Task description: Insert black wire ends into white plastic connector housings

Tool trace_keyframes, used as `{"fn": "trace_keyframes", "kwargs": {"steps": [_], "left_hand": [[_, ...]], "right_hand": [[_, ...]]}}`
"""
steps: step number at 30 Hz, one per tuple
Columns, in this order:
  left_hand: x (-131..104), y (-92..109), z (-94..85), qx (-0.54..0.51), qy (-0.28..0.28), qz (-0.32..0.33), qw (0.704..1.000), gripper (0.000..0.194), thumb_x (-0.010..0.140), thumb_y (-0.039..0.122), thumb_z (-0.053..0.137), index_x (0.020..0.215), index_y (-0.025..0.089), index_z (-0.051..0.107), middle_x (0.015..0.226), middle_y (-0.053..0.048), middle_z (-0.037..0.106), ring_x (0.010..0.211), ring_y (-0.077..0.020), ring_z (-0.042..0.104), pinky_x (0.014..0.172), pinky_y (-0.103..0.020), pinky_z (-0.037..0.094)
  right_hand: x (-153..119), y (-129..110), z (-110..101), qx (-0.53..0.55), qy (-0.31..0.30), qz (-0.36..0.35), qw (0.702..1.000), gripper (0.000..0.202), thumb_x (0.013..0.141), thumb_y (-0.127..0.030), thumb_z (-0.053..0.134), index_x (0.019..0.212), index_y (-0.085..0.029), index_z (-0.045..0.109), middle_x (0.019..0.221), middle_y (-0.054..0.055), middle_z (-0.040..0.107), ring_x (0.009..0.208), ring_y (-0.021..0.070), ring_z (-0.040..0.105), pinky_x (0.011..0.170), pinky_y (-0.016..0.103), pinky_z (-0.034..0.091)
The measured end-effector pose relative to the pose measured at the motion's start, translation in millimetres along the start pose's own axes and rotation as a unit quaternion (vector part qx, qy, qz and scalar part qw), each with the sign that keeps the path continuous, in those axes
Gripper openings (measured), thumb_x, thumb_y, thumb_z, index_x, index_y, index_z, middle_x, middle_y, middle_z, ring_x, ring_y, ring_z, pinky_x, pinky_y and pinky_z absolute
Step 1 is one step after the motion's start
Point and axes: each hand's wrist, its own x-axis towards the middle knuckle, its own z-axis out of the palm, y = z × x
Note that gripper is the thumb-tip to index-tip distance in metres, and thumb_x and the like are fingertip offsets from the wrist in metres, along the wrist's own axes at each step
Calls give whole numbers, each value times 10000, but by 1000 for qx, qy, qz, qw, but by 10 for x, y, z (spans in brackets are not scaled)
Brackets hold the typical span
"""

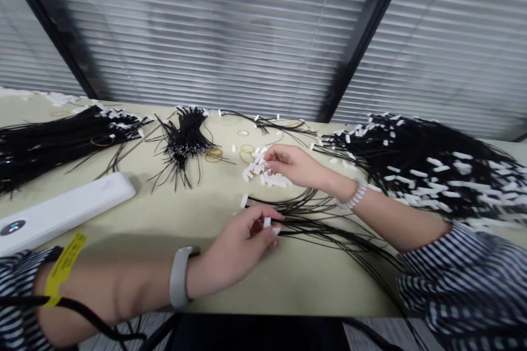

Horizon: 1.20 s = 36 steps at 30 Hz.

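Observation:
Near the middle of the table, my left hand (239,241) is closed on thin black cables (313,225), with a small white block (267,222) showing between thumb and fingers. The cables trail off to the right under my right forearm. Another white end piece (244,201) lies just beyond that hand. My right hand (294,164) reaches over a small heap of white plastic pieces (274,179). Its thumb and forefinger are pinched together at the heap's edge; what is between them, if anything, is too small to tell.
Large bundles of black cables with white ends lie at the right (428,159) and left (61,134). A smaller cable bundle (187,137) and yellowish rubber bands (214,154) lie between. A long white device (69,211) is at left. Window blinds (214,38) stand behind the table.

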Motion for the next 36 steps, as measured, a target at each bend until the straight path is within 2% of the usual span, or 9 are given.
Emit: {"fn": "trace_keyframes", "kwargs": {"steps": [4, 7, 13, 22, 28, 32, 36], "left_hand": [[20, 9, 9, -19, 18, 3, 1000, 185, 805, 252, 514, 976, 190, 548, 667, 25, 538, 636, -135, 536, 618, -276, 429], [30, 12, 13, -33, 34, -10, 999, 190, 799, 248, 535, 978, 188, 517, 678, 33, 537, 632, -122, 529, 612, -261, 424], [23, 23, 0, -29, 22, 0, 999, 127, 814, 289, 533, 837, 170, 494, 774, -2, 562, 706, -120, 540, 666, -259, 425], [49, -12, -22, 0, 13, -1, 1000, 149, 808, 309, 533, 737, 184, 492, 705, 12, 552, 695, -139, 551, 658, -274, 445], [49, 3, -13, -20, 7, -10, 1000, 114, 814, 288, 530, 843, 180, 509, 765, 7, 547, 718, -136, 564, 698, -291, 481], [32, -3, 1, -42, 6, -7, 999, 118, 818, 295, 525, 851, 191, 481, 778, 9, 544, 743, -142, 570, 714, -305, 496], [14, -42, -14, -7, -15, -2, 1000, 118, 832, 293, 510, 873, 184, 490, 843, -28, 590, 812, -169, 571, 740, -322, 478]], "right_hand": [[-275, -109, 20, 84, -11, 32, 996, 204, 865, -240, 403, 964, -157, 561, 771, 6, 572, 634, 70, 532, 595, 207, 453], [-477, -209, 42, 124, 1, 50, 991, 203, 850, -239, 441, 966, -169, 592, 770, 4, 588, 636, 71, 540, 603, 215, 461], [-576, -299, 43, 184, 22, 68, 980, 95, 749, -253, 598, 774, -161, 601, 698, -13, 623, 629, 83, 576, 602, 220, 478], [-496, -344, 86, 77, 23, -3, 997, 121, 762, -146, 561, 722, -200, 662, 689, -53, 656, 642, 63, 587, 602, 174, 442], [-534, -373, 101, 52, 38, -40, 997, 88, 777, -217, 602, 720, -199, 668, 671, -56, 651, 622, 54, 578, 586, 162, 428], [-557, -400, 108, 16, 54, -82, 995, 104, 791, -185, 589, 724, -187, 669, 685, -48, 644, 653, 47, 569, 629, 162, 423], [-595, -428, 141, 38, 24, -61, 997, 104, 792, -172, 580, 722, -183, 656, 686, -43, 640, 645, 49, 568, 603, 160, 419]]}}
